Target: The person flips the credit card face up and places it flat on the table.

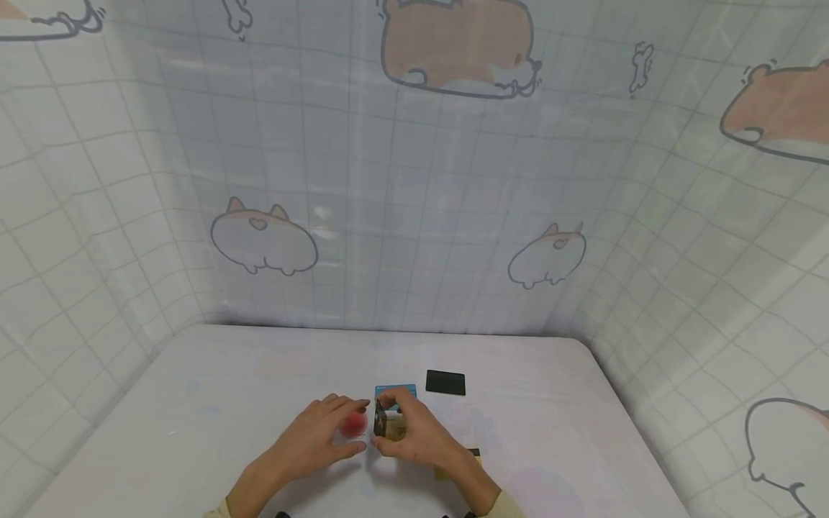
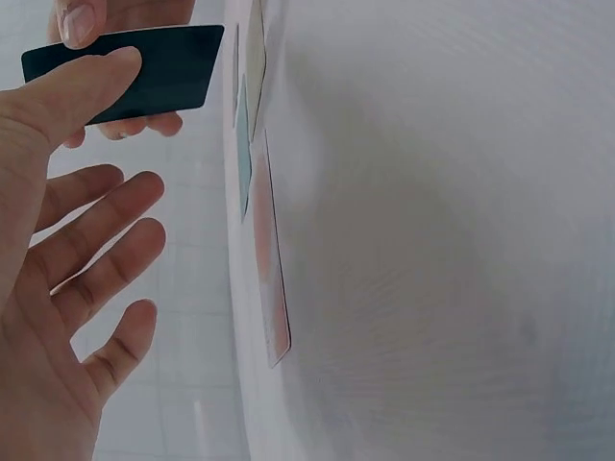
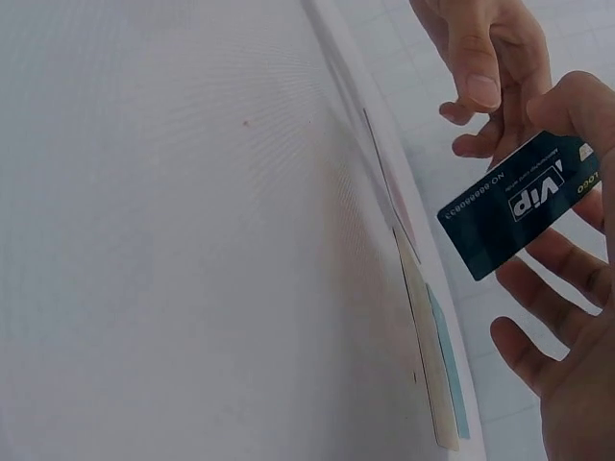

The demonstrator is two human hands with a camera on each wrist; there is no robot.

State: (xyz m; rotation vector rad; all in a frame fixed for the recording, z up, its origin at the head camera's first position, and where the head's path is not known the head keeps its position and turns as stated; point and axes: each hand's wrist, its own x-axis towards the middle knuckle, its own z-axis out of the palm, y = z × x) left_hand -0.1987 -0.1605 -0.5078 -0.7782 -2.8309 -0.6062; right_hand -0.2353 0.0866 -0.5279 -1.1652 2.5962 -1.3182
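Observation:
My right hand (image 1: 417,435) holds a dark green bank-style card (image 3: 514,206) upright, pinched between thumb and fingers. White "Vip" lettering and a number show on its face in the right wrist view; the left wrist view shows its plain dark side (image 2: 178,72). Facing it, my left hand (image 1: 317,435) has its fingers spread and relaxed, with a small gap to the card in the head view. Below the left fingers lies a pinkish red card (image 1: 353,424) on the table. Just beyond the right hand is a blue card (image 1: 396,388), partly covered by the fingers.
A black card (image 1: 445,383) lies farther back on the white table (image 1: 259,367). Under the right wrist, a yellowish card (image 1: 442,475) is mostly hidden. Tile-patterned curtains with cartoon dogs (image 1: 264,237) surround the table at the back and sides.

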